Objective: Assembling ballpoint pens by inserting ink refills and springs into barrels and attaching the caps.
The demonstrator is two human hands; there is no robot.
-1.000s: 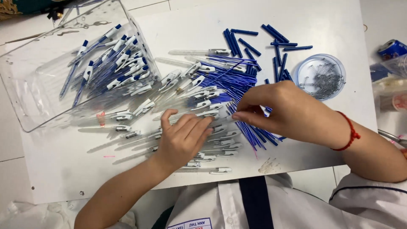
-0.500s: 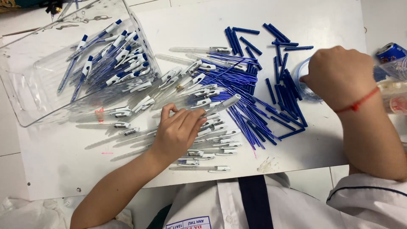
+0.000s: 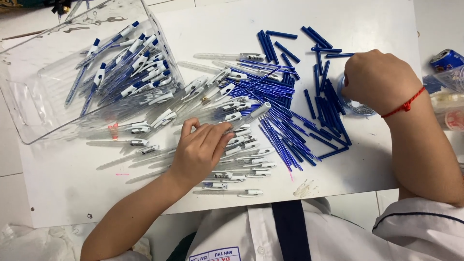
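My left hand (image 3: 200, 150) rests on a heap of clear pen barrels (image 3: 212, 92) and pinches one clear barrel (image 3: 251, 117), its open end pointing up and right. My right hand (image 3: 379, 79), with a red string on the wrist, is curled over a small round clear dish (image 3: 355, 108) at the right. Its fingertips are hidden, so I cannot tell whether they hold anything. Between the hands lies a fan of thin blue refills (image 3: 280, 92), with short dark blue plugs (image 3: 324, 96) scattered beside it.
A clear plastic bin (image 3: 29, 111) at the left holds several finished blue-and-white pens (image 3: 130, 67). Everything lies on a white board (image 3: 338, 159). A blue can (image 3: 447, 59) and clear packets sit at the right edge.
My right hand left the refill pile, swung right to the round dish and now sits curled over it. My left hand stayed put and keeps the clear barrel.
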